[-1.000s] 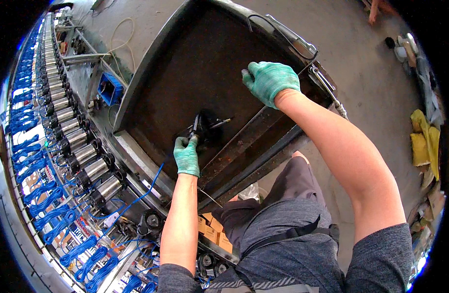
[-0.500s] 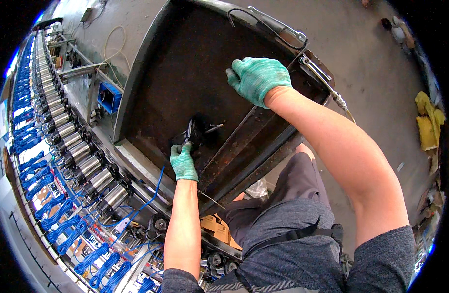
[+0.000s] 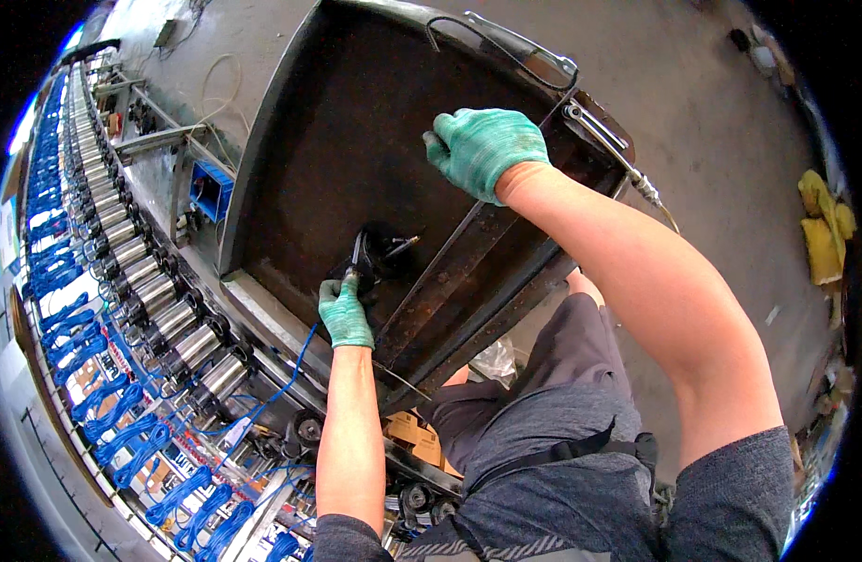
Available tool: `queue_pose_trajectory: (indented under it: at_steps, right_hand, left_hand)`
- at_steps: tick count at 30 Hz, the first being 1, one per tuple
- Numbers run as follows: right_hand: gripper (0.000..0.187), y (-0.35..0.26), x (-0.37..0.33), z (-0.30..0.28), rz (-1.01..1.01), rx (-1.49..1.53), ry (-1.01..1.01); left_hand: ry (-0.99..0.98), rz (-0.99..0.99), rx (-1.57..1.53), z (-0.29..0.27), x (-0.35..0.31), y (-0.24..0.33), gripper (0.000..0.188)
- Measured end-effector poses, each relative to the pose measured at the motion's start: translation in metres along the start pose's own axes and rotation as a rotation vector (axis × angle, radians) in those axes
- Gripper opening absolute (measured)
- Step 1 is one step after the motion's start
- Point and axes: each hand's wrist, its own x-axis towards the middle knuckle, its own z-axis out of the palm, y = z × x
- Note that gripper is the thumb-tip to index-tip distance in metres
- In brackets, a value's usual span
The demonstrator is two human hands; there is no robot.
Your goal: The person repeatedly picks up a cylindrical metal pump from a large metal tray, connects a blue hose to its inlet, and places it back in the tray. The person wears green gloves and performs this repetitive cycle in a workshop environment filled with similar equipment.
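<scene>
My left hand [image 3: 346, 315], in a green knit glove, has its thumb and fingers closed at the near end of a thin metallic piece. That piece lies against a black rounded part [image 3: 381, 251], from which a short rod with a brassy tip [image 3: 408, 244] sticks out to the right. My right hand [image 3: 495, 153], gloved alike, is curled above the right side of a dark metal tray [image 3: 347, 112]. Its fingers point away from me, and whatever lies inside them is hidden. A ratchet-like metal tool [image 3: 595, 129] rests on the tray's right edge, beyond my right hand.
Left of the tray runs a curved roller conveyor [image 3: 159, 295] with bundled blue cables [image 3: 122, 405] beside it. A blue box [image 3: 211, 189] stands by the tray's left wall. An air-hose fitting [image 3: 645, 187] hangs off the right edge; yellow cloth [image 3: 824, 229] lies far right.
The view has shifted slightly, so the tray and both hands sit a little further left. Both hands keep nearly the same pose, and the black part has barely changed place.
</scene>
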Motion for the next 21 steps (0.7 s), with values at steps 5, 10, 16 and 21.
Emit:
queue_pose_trajectory:
  at_steps: [5, 10, 16, 21]
  right_hand:
    - [0.037, -0.007, -0.002, -0.008, 0.03, -0.023, -0.036]
    - [0.042, -0.021, -0.004, -0.032, 0.096, -0.061, -0.185]
    - [0.041, -0.095, -0.064, -0.04, -0.298, 0.445, -0.211]
    - [0.029, -0.177, -0.121, -0.055, -0.227, 0.211, -0.41]
  left_hand:
    - [-0.048, 0.033, -0.061, -0.025, -0.03, 0.044, 0.03]
    - [0.008, 0.173, -0.115, -0.072, -0.067, 0.081, 0.03]
    - [0.18, 0.297, 0.001, -0.108, -0.125, 0.138, 0.036]
    - [0.251, 0.422, 0.141, -0.123, -0.166, 0.161, 0.038]
